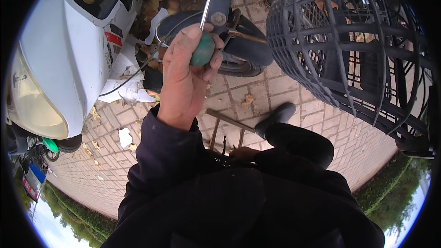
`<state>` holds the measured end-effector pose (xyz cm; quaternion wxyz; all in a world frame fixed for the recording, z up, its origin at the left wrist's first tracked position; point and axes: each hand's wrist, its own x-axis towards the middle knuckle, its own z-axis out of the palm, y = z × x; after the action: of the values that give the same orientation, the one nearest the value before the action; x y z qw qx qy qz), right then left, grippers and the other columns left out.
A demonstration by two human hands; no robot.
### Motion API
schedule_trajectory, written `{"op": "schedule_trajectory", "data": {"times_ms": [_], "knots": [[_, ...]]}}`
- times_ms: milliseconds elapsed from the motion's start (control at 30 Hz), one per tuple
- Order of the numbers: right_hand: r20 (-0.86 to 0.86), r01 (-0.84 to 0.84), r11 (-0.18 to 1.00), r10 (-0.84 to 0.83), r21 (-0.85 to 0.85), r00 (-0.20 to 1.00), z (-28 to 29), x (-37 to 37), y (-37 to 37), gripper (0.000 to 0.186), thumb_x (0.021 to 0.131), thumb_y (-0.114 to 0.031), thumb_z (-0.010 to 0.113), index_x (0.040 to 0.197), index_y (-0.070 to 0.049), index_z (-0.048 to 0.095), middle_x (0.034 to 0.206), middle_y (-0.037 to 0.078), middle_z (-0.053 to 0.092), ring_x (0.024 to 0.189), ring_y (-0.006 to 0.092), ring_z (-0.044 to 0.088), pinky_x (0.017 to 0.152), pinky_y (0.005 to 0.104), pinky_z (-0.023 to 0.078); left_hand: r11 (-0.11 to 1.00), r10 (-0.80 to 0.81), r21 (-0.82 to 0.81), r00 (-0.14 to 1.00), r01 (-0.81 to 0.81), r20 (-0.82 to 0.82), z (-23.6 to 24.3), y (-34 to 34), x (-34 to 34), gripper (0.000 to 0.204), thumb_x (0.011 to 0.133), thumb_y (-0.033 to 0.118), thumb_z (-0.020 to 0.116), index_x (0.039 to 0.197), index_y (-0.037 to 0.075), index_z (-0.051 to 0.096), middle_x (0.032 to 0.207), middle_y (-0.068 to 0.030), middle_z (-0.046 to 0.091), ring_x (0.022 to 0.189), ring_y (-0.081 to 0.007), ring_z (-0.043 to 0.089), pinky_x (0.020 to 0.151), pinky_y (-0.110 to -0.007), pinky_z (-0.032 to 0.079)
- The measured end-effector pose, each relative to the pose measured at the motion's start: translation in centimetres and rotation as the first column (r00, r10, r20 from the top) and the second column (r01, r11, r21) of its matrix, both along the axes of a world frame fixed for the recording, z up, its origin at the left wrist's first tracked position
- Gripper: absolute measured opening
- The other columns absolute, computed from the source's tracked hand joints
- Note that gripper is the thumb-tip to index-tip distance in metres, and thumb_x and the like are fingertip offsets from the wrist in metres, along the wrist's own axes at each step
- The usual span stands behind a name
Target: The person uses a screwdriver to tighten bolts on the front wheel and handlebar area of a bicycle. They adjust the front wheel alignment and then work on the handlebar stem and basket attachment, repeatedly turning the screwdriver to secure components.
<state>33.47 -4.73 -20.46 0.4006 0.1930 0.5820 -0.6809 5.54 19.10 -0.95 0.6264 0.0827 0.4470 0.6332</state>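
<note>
head view looks down over my dark sleeves and lap to a brick-paved floor (294, 87) strewn with dry leaves. biggest in sight is a black plastic lattice basket (349, 41) filling the upper right, and a white scooter body (69, 50) with a pale headlamp along the left edge. between them, at the top centre, sits a dark scooter wheel (239, 59) under its mudguard, with a metal axle nut (218, 18) on the fork.

my left hand (183, 78) is raised in the middle of the picture, fingers wrapped fully closed round the green handle (202, 50) of a screwdriver. its metal shaft (209, 0) runs up and slightly right from my fist, long axis pointing away from me toward the top edge, passing just beside the axle nut. the tip is out of view beyond the frame edge, so i cannot tell what it touches. a thin grey cable (138, 71) trails from the wheel area down toward the white body.

my right hand (243, 154) rests low, near my lap, well apart from the tool; it is mostly hidden by my sleeve, so i cannot tell how far open it is. just above it lies a small metal frame (229, 124) on the bricks. the left hand is plainly the nearer one to the wheel.
</note>
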Motion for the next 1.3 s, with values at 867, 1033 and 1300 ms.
{"op": "schedule_trajectory", "data": {"times_ms": [867,1033,1300], "knots": [[-0.022,-0.435,0.831,0.471,0.347,0.882,3.6,-2.7,6.0,0.029,0.088,-0.043,0.062,0.098,-0.021,0.078,0.098,0.002,0.076,0.093,0.0278,0.074,0.071,0.0446,0.057,0.972,0.181,0.144,0.981,-0.188,0.064,-0.4,2.4,-2.2,0.038,0.101,0.034,0.055,0.12,0.003,0.059,0.097,-0.0117,0.064,0.075,-0.0156,0.052,0.057,-0.024,0.039],[-0.058,-0.34,0.801,0.42,0.493,0.906,3.4,-1.9,8.3,0.027,0.088,-0.04,0.064,0.099,-0.019,0.077,0.092,0.008,0.075,0.092,0.0296,0.074,0.072,0.045,0.057,0.962,0.184,0.18,0.974,-0.206,0.131,-0.8,2.6,-2.9,0.036,0.101,0.033,0.054,0.119,0.002,0.059,0.096,-0.0119,0.064,0.075,-0.0164,0.052,0.057,-0.024,0.038],[-0.069,-0.254,0.872,0.309,0.418,0.949,-0.7,2.5,11.9,0.035,0.093,-0.036,0.056,0.117,-0.014,0.071,0.116,0.013,0.071,0.108,0.0345,0.068,0.095,0.0476,0.053,0.922,0.148,0.349,0.986,-0.166,0.079,-1.1,5.8,-3.3,0.035,0.101,0.03,0.055,0.12,0.001,0.057,0.095,-0.0108,0.064,0.075,-0.0163,0.055,0.054,-0.025,0.038]]}}
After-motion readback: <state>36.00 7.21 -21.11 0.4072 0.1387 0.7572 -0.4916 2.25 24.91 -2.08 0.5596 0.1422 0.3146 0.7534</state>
